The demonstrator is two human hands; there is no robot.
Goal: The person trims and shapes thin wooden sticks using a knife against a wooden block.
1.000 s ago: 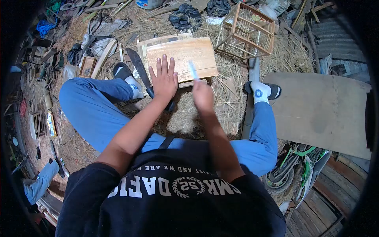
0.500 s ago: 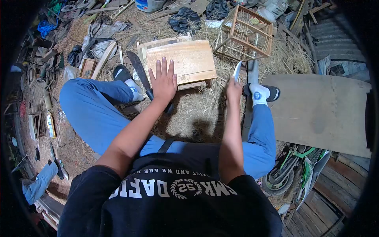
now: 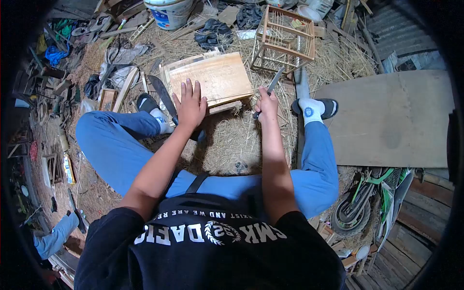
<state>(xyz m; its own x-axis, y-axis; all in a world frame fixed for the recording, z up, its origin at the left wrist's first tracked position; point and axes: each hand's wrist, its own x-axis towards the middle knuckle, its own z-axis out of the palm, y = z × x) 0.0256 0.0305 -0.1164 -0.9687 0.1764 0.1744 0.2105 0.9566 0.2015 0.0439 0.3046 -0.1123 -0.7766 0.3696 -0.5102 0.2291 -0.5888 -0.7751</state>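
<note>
My left hand (image 3: 192, 105) is open, its fingers spread over the near left edge of a pale wooden board (image 3: 217, 72). That board lies on a low wooden support above the straw. In my closed right hand (image 3: 267, 104) is a knife (image 3: 276, 80), its blade pointing up and to the right, just off the board's right corner. A thin strip (image 3: 232, 98) runs along the board's near edge; whether either hand holds it I cannot tell. Beside my left hand lies a machete (image 3: 163, 95) with a dark blade, its handle partly hidden under my wrist.
A wooden slatted cage (image 3: 285, 41) stands beyond my right hand. At the back are a white bucket (image 3: 169, 13) and black plastic bags (image 3: 213, 34). A flat brown sheet (image 3: 386, 118) lies to the right, near a green motorbike (image 3: 362, 198). Another person's leg (image 3: 55, 237) shows at lower left.
My right hand has moved left, closer to the board's corner, and the knife leans further right. My left hand stays spread by the board. The whole view has shifted slightly.
</note>
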